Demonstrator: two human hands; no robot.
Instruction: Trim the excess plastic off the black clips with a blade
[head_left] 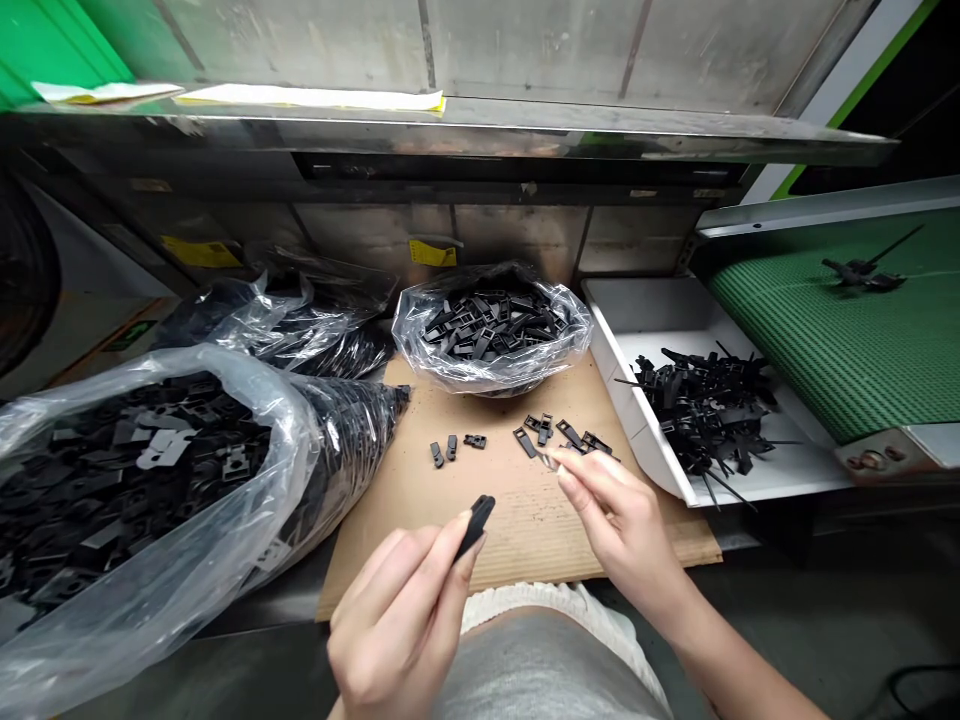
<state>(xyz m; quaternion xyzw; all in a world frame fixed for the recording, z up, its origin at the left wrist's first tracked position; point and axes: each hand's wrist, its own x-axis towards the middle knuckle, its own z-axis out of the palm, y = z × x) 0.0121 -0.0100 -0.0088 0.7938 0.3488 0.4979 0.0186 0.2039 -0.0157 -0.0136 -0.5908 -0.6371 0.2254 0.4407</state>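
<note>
My left hand (409,600) pinches a small black plastic part (475,525) between thumb and fingertips, held above the cardboard. Over the right side of the sheet, my right hand (616,510) has its thumb and index finger closed on a thin, shiny, blade-like piece (550,461); its exact kind is unclear. That piece points at a black frame-ended clip (525,442) in a loose group of several similar clips. Farther left on the cardboard (420,520) lie three short black parts (451,447), apart from both hands.
A plastic bag of black clips (493,325) stands at the back. On the left is a large open bag of black parts (150,480). A white tray (637,440) of black assemblies sits right, beside a green conveyor (832,320). A metal ledge (480,128) crosses behind.
</note>
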